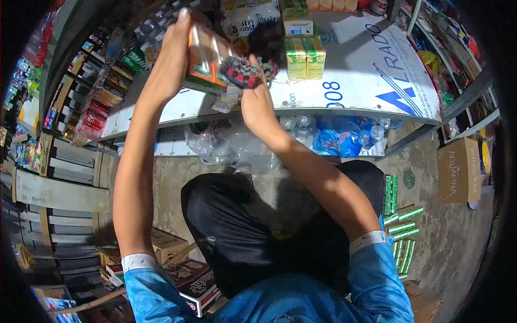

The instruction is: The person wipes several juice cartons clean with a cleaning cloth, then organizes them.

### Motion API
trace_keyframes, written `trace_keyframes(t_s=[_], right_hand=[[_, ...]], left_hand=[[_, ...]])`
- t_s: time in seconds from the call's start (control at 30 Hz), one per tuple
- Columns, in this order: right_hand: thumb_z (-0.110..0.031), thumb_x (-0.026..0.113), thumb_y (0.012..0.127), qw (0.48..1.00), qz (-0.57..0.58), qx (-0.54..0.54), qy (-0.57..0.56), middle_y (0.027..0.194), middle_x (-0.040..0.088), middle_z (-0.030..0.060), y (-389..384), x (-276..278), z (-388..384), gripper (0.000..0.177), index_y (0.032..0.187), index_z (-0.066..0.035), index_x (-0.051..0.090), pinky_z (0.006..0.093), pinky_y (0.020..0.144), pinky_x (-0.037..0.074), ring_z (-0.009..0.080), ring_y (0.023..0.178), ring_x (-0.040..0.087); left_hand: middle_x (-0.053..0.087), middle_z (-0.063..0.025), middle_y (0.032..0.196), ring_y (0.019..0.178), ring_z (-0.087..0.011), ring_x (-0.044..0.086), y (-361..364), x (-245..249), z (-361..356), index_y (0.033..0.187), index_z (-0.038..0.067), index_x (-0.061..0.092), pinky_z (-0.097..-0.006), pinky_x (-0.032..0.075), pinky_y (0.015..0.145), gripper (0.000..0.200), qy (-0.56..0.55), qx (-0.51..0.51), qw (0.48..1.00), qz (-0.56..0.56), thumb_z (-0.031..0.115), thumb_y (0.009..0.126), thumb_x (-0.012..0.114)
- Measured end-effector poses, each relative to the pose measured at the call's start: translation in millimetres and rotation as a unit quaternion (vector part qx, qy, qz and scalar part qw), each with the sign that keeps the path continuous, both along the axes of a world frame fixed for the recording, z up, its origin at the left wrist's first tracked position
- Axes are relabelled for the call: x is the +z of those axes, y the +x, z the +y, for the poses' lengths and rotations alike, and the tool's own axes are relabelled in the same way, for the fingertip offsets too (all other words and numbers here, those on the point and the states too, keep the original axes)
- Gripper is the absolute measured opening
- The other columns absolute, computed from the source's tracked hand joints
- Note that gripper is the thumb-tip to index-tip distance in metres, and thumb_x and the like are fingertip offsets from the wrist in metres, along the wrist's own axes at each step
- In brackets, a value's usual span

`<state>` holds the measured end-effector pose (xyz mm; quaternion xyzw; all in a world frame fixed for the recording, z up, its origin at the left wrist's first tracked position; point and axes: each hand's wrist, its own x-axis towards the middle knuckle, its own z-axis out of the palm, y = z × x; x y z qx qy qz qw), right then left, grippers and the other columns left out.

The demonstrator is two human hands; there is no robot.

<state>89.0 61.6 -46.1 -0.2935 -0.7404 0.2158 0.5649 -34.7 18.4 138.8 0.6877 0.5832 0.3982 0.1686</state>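
My left hand (173,62) grips the left side of a shrink-wrapped pack of drink cartons (207,54), orange and green, tilted above the shelf's front edge. In my right hand (257,105) is a checkered cloth (242,72) in red, black and white, held against the pack's right side. Motion blurs the cloth a little, and some of my fingers are hidden behind it. To the right of the cloth, yellow-green cartons (305,56) stand on the white shelf (355,70).
Under the shelf are clear plastic bottles and a blue pack (339,140). Green packs (401,231) lie on the floor at right, near an Aquafina box (459,169). Drinks line the left shelves, with red cans (92,121). A dark printed box (195,282) sits by my left leg.
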Motion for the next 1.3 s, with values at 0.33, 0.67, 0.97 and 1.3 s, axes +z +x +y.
trace_keyframes(t_s=[0.33, 0.67, 0.97, 1.3], right_hand=[[-0.004, 0.063, 0.089, 0.987, 0.11, 0.12, -0.007, 0.152, 0.05, 0.0234, 16, 52, -21, 0.069, 0.156, -0.008, 0.044, 0.0384, 0.118, 0.037, 0.0393, 0.14, 0.05], [-0.004, 0.072, 0.079, 0.975, 0.176, -0.006, -0.135, 0.129, 0.056, 0.0201, 9, 29, 10, 0.045, 0.121, 0.004, 0.061, 0.0404, 0.107, 0.043, 0.0382, 0.12, 0.057], [-0.003, 0.06, 0.073, 0.978, 0.194, 0.015, -0.078, 0.129, 0.062, 0.0202, 13, 61, 10, 0.056, 0.128, -0.002, 0.063, 0.0411, 0.106, 0.046, 0.0362, 0.118, 0.061], [-0.012, 0.064, 0.084, 0.99, 0.066, 0.094, -0.086, 0.127, 0.046, 0.0224, 32, 63, 12, 0.052, 0.134, -0.003, 0.053, 0.0418, 0.096, 0.048, 0.0389, 0.113, 0.059]], left_hand=[[0.05, -0.0106, 0.148, 0.133, -0.02, 0.048, -6, -9, -11, 0.155, 0.003, 0.039, -0.0357, 0.039, 0.11, 0.072, 0.029, 0.061, 0.998, 0.006, 0.06, 0.11, 0.029], [0.041, -0.0365, 0.148, 0.142, -0.0467, 0.039, 3, -7, -23, 0.142, -0.019, 0.041, -0.0461, 0.03, 0.12, 0.08, 0.158, 0.039, 0.951, 0.265, 0.053, 0.106, 0.048], [0.03, -0.0261, 0.162, 0.153, -0.0404, 0.029, 15, -8, -38, 0.158, -0.003, 0.031, -0.0455, 0.027, 0.124, 0.103, 0.198, -0.014, 0.923, 0.331, 0.051, 0.084, 0.079], [0.029, -0.0269, 0.163, 0.154, -0.0394, 0.028, -1, -11, -38, 0.159, -0.002, 0.031, -0.0446, 0.025, 0.124, 0.096, 0.168, 0.019, 0.938, 0.302, 0.048, 0.089, 0.074]])
